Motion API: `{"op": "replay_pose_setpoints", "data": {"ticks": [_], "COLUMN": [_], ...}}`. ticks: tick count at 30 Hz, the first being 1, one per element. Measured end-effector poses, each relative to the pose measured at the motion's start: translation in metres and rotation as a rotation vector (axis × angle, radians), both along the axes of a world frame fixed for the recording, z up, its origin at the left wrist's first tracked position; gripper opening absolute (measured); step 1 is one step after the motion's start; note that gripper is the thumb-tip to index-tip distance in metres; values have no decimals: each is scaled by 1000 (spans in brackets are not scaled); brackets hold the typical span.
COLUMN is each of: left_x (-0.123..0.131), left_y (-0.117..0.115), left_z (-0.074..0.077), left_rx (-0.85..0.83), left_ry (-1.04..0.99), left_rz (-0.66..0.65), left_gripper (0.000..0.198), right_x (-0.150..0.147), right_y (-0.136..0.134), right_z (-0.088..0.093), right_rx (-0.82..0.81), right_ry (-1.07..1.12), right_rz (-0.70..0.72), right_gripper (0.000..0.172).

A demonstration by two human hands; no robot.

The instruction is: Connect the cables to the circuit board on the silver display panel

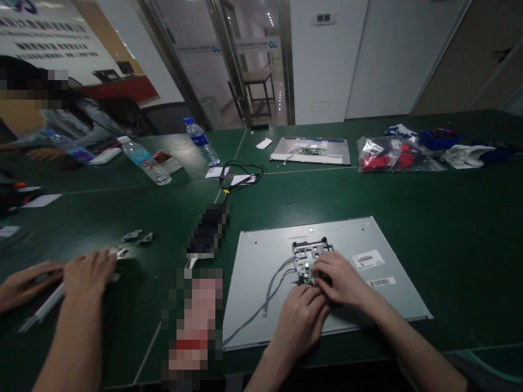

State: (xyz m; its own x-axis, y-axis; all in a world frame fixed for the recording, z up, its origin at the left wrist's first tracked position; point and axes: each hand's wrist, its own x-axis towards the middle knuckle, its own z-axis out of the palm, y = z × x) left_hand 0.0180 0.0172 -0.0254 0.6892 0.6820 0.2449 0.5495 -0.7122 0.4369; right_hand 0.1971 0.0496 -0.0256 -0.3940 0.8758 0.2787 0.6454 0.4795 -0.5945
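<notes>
A flat silver-grey panel point(265, 261) lies on the green table in front of me, with a small green circuit board point(306, 270) and a black-and-metal bracket near its middle. My left hand point(304, 313) rests on the panel, fingers bent at the board's lower edge. Reaching in from the right, my right hand point(337, 275) has its fingers curled at the board's right side. Fingertips of both hands are close together, and what they pinch is too small to make out. Grey cables point(269, 291) run from the board toward the panel's lower left corner.
At the left, another person's hands point(87, 269) hold a light-coloured part. Bottles point(200, 142), black cables point(245, 177), a second panel point(339, 152) and a plastic bag with red items point(394, 155) lie farther back on the green table point(449, 218).
</notes>
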Motion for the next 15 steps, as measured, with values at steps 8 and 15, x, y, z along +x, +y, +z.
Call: {"op": "replay_pose_setpoints", "data": {"ticks": [8, 15], "left_x": [-2, -4], "left_y": [-4, -3], "left_z": [-1, 7], "left_rx": [49, 84], "left_ry": [26, 24], "left_rz": [27, 161], "left_gripper": [15, 20], "right_x": [3, 2], "right_y": [-5, -11], "right_z": [5, 2], "right_rx": [-69, -76], "right_ry": [29, 51], "right_rz": [23, 21], "right_gripper": [27, 28]}}
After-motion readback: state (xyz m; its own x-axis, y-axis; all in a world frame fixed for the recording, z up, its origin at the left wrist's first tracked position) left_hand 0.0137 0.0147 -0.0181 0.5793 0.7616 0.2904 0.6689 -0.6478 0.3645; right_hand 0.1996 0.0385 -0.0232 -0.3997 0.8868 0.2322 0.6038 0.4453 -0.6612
